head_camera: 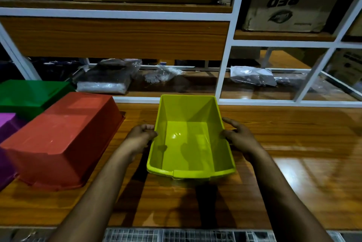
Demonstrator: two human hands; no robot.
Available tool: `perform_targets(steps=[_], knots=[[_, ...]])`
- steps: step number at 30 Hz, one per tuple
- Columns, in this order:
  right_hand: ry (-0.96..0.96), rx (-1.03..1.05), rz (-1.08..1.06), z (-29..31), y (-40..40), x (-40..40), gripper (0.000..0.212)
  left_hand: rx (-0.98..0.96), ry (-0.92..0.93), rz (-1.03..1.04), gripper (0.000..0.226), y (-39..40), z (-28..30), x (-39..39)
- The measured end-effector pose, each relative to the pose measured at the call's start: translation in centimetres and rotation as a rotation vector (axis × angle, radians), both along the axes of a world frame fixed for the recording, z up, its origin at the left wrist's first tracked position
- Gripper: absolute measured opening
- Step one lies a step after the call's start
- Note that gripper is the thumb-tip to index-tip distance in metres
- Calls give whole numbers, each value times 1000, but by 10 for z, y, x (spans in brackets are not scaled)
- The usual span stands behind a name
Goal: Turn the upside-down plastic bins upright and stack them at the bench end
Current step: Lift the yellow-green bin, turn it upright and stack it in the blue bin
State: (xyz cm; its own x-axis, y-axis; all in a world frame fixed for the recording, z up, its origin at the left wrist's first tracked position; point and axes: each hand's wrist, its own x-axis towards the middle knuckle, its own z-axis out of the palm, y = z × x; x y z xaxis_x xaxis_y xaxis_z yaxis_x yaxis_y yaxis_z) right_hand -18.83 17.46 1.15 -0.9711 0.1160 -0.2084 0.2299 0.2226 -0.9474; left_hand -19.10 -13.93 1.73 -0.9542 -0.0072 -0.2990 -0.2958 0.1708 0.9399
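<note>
The left hand (141, 137) is curled on the left rim of the yellow-green bin (191, 137), and the right hand (238, 135) grips the right rim with fingers half bent. Between them the bin is upright, its mouth open to the top, at the middle of the wooden bench (293, 143). Just beside it on the left lies a red bin (62, 139) upside down. Behind that are a green bin (29, 94) and a purple bin (7, 124), both also upside down.

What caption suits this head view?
Both hands hold an upright lime-green plastic bin beside an upside-down red plastic bin.
</note>
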Motion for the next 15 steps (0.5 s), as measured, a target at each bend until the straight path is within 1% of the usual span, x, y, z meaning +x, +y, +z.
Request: perform_targets(steps=[2,4,6,8,10,12,15], knots=[[-77,-150,-16,6,-1,2,32,26,-17,-48,23,-4,3,-3],[-120,-215,3,8,0,3,21,21,-11,-113,33,-8,6,-4],[-142,-263,27,6,3,2,26,95,-32,-148,43,-12,8,-5],[-142,-300,33,3,6,4,31,222,-78,-189,53,-16,7,-4],[-127,-330,18,0,10,9,28,310,-110,-258,65,-17,6,-2],[-94,-352,-1,-3,14,18,27,358,-124,-305,77,-13,6,1],[-62,-387,-42,-8,25,37,26,422,-129,-361,76,-1,7,2]])
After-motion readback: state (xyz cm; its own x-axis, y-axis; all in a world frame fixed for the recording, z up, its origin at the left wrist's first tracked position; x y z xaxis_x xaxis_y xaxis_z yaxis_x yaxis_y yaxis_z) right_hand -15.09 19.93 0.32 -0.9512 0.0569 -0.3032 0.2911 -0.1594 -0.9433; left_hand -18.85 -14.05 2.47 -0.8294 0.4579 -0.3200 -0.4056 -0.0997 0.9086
